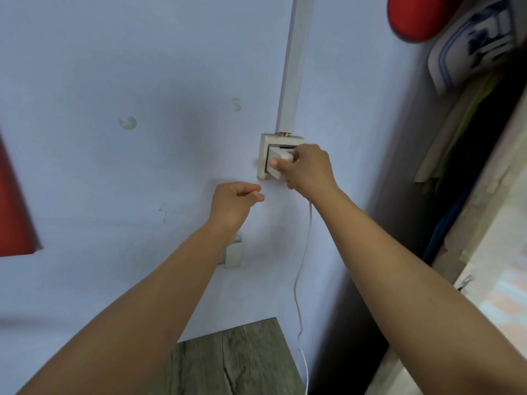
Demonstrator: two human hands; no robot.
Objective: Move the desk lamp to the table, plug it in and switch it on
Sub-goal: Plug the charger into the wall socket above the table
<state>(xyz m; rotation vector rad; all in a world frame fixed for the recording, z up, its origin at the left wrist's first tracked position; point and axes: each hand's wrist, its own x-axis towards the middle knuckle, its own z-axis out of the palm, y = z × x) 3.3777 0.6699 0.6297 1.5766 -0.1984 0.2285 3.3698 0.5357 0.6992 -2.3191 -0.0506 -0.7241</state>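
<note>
My right hand [309, 166] grips a white plug adapter [278, 161] and holds it against a cream wall socket [263, 155] on the pale blue wall. A thin white cable [302, 266] hangs from under that hand down past the edge of a grey wooden table [236, 357]. My left hand [233, 202] hovers just below and left of the socket, fingers loosely curled, holding nothing. The lamp itself is out of view.
A white cable duct [293, 64] runs up the wall from the socket. A small cream box [233, 253] sits on the wall behind my left forearm. Hanging clothes [467, 115] and a red object [410, 15] crowd the right side. A red panel [14, 201] is at the left.
</note>
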